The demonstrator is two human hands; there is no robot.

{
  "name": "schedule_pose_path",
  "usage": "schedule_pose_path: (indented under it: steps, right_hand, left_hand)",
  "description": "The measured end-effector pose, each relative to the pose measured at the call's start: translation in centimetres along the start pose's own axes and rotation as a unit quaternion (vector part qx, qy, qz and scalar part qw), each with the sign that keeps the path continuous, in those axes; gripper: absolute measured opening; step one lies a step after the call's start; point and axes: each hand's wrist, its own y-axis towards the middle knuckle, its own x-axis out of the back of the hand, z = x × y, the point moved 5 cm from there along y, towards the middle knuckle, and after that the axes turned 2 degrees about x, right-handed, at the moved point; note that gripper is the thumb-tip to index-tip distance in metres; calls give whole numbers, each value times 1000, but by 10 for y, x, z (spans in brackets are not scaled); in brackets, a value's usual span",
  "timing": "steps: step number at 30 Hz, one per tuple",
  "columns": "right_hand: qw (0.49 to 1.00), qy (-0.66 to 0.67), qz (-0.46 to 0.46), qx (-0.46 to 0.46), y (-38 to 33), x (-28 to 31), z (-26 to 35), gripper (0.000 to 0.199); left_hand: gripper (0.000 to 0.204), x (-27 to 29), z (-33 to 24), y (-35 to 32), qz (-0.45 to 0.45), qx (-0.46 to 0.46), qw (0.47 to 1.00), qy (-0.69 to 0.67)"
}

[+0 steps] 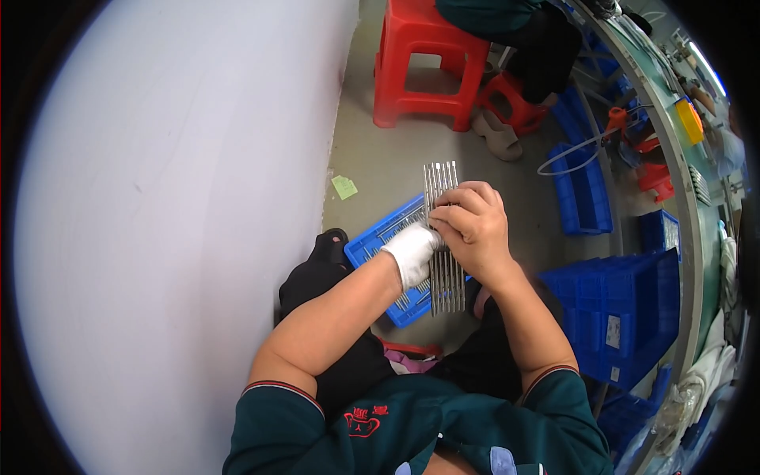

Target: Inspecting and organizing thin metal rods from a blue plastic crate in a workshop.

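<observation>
The left hand (416, 251), in a white glove, closes around the middle of a bundle of slim metal rods (448, 279). The bare right hand (476, 228) sits on the bundle's right side, fingers bent over its upper half and thumb tucked beneath them; whether it grips firmly or only steadies the rods, I cannot tell. The rods stand side by side in a flat row, their ends showing beyond both hands.

Below the hands is a shallow blue tray (412, 315), set at a slant between the person's dark-trousered legs, with more metal pieces (402, 221) lying in it. What it rests on is hidden.

Around it spreads a grey floor (364, 154), with a pale green slip of paper (344, 188) near the foot of the white wall (182, 198) on the left. Ahead stands a red plastic stool (388, 87); just beside it a co-worker in dark trousers (546, 51) sits near a lower red stool (518, 103) and a beige clog (499, 137).

To the right, an open blue bin (582, 194) and stacked blue bins (582, 297) stand near a long green-topped table (707, 269), which carries a yellow container (689, 120) towards its far end.
</observation>
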Motion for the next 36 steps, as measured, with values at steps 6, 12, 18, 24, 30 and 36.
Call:
schedule_pose_path:
  steps: [6,12,18,24,30,36]
  right_hand:
    - [994,48,-66,-67,3,28,-11,11]
    - [984,103,-63,-130,-7,21,-26,9]
    - [990,84,-52,-105,-5,13,-22,10]
    - [994,48,-49,-84,-4,10,-21,11]
    - [996,-86,-29,19,4,8,4,9]
    - [997,-63,33,-20,0,0,-9,12]
  left_hand:
    - [24,-5,-15,-10,-1,36,999,-35]
    - [35,-10,-34,-10,48,4,989,-141]
    - [39,-7,-36,-8,29,-7,987,-160]
    - [32,0,-35,-5,86,-4,982,-168]
    - [20,3,-31,-5,-20,-27,994,-106]
    - [21,1,-28,-6,-42,2,992,-121]
